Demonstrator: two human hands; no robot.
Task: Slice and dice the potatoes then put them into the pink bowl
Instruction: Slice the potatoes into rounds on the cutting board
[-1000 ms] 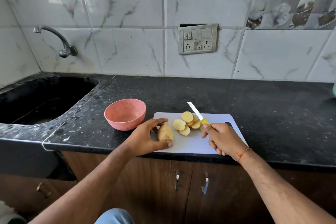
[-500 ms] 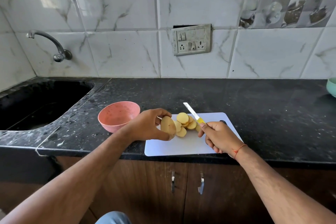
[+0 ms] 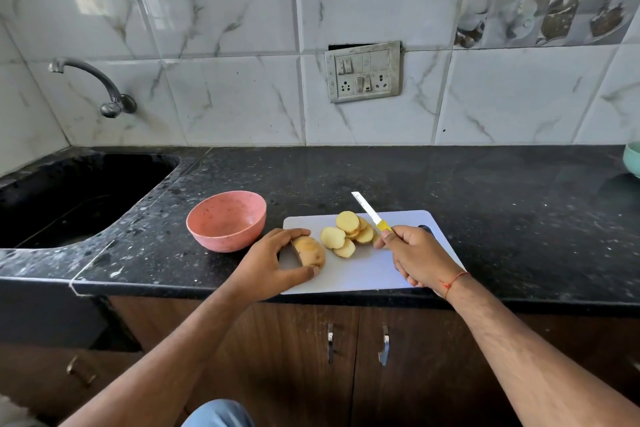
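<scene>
A white cutting board (image 3: 360,274) lies on the black counter near its front edge. My left hand (image 3: 266,263) grips a potato piece (image 3: 309,251) with its skin up at the board's left end, fingers and thumb curled round it. Several round potato slices (image 3: 348,234) lie in a heap at the board's middle. My right hand (image 3: 415,255) holds a knife (image 3: 369,211) by its yellow handle, the blade raised and pointing away to the left, just right of the slices. The pink bowl (image 3: 227,220) stands to the left of the board, nothing visible in it.
A black sink (image 3: 69,198) with a wall tap (image 3: 104,90) is sunk into the counter at the left. A pale green bowl (image 3: 633,159) shows at the right edge. A switch plate (image 3: 363,72) is on the tiled wall. Cabinet doors with handles (image 3: 356,343) lie below the counter.
My left hand lifted the potato piece off the board, turned it and set it down again with the skin up. The right hand and knife have barely moved.
</scene>
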